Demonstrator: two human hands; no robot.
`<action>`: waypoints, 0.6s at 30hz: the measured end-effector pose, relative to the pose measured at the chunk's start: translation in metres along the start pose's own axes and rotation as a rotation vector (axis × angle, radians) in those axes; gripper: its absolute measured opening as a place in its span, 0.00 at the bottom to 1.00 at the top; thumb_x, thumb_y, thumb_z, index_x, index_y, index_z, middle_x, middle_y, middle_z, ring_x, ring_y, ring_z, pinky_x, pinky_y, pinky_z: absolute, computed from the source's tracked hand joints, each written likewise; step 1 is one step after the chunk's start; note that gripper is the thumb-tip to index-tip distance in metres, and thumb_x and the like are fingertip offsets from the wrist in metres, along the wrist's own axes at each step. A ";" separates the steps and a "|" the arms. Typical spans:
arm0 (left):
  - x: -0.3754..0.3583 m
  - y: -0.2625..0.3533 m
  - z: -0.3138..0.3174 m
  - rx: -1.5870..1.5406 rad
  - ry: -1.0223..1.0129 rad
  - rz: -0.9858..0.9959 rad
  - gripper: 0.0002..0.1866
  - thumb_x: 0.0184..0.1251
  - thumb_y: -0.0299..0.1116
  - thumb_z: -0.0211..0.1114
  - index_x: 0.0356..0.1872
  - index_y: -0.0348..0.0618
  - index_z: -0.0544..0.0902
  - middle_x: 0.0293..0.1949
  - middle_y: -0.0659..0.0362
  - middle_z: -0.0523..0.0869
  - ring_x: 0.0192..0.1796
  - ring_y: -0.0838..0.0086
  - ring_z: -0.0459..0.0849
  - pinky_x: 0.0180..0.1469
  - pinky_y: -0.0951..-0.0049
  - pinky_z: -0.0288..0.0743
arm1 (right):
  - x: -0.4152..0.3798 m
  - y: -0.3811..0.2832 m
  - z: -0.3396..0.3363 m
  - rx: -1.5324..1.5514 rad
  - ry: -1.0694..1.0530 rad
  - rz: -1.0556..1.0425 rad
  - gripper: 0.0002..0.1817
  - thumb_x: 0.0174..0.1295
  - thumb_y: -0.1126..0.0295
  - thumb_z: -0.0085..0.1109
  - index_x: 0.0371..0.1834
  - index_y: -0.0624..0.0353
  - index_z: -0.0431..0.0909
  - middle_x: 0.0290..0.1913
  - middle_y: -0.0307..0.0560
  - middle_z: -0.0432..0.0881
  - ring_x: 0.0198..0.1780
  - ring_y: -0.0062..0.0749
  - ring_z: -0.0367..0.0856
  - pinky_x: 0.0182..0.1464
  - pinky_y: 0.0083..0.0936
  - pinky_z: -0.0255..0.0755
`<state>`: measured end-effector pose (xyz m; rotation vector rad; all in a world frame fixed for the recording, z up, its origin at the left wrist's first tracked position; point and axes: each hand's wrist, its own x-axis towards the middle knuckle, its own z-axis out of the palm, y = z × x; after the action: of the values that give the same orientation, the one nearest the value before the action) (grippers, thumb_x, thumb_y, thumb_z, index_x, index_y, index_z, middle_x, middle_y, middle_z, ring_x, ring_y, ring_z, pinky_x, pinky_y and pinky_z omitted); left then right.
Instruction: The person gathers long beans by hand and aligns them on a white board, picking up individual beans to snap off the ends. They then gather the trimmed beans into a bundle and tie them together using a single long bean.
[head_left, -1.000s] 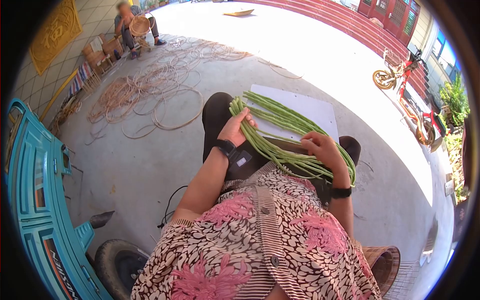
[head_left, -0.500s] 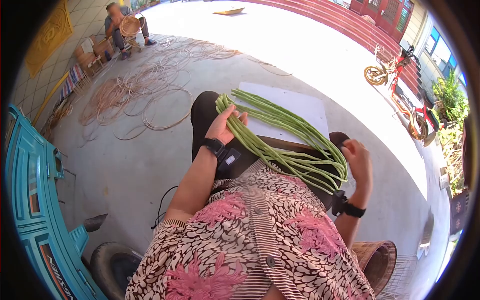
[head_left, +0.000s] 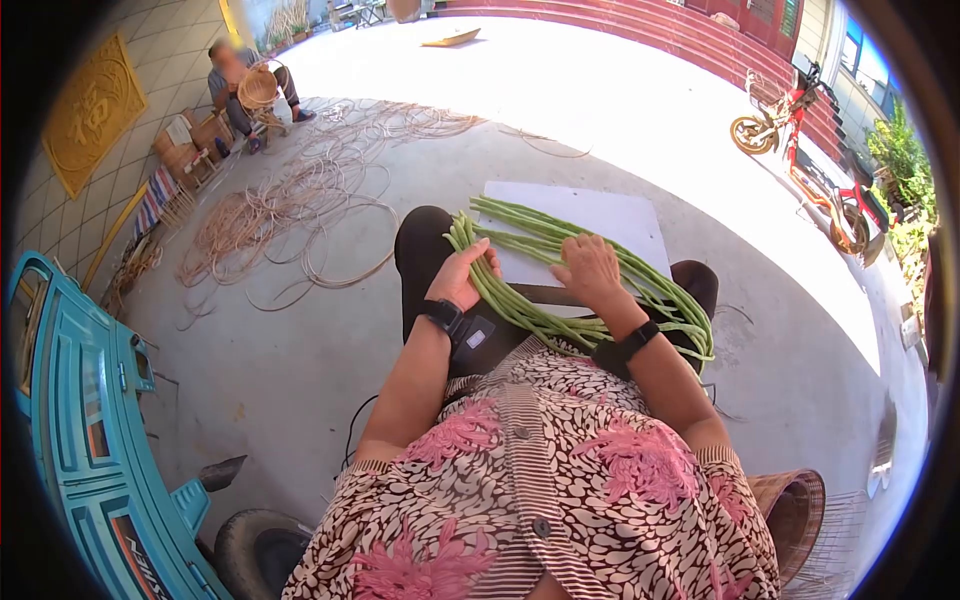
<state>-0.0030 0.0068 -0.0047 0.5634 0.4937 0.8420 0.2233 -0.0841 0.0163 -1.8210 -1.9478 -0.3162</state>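
Long green beans [head_left: 650,268] lie in a bent bundle across my lap, curving round at the right. My left hand [head_left: 462,277] is closed round their gathered ends, thumb on top. My right hand [head_left: 592,268] is over the middle of the bundle, its fingers curled down on the upper strands; its fingertips are partly hidden. Beneath the beans is a white board [head_left: 630,215] reaching out past my knees. A dark strip shows between the strands.
Coils of thin cane [head_left: 260,215] spread over the floor ahead left. A seated person holds a wicker basket [head_left: 258,90]. A turquoise vehicle [head_left: 85,400] stands close at left, a woven basket [head_left: 800,520] at lower right, and a red motorbike [head_left: 800,160] farther off right.
My right hand has moved left from beside the right-hand bend of the beans onto the middle of the bundle. The left hand keeps its hold. The view has shifted slightly.
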 end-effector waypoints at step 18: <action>-0.006 -0.001 0.010 0.033 -0.041 0.041 0.18 0.75 0.33 0.53 0.56 0.26 0.70 0.56 0.44 0.80 0.55 0.58 0.82 0.51 0.62 0.80 | 0.009 -0.015 -0.044 1.089 -0.535 0.186 0.09 0.69 0.63 0.56 0.44 0.54 0.77 0.25 0.25 0.70 0.24 0.07 0.61 0.25 0.12 0.55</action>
<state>0.0000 -0.0011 0.0030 0.6221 0.4606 0.8604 0.2161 -0.0978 0.0606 -1.3305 -1.6416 1.1702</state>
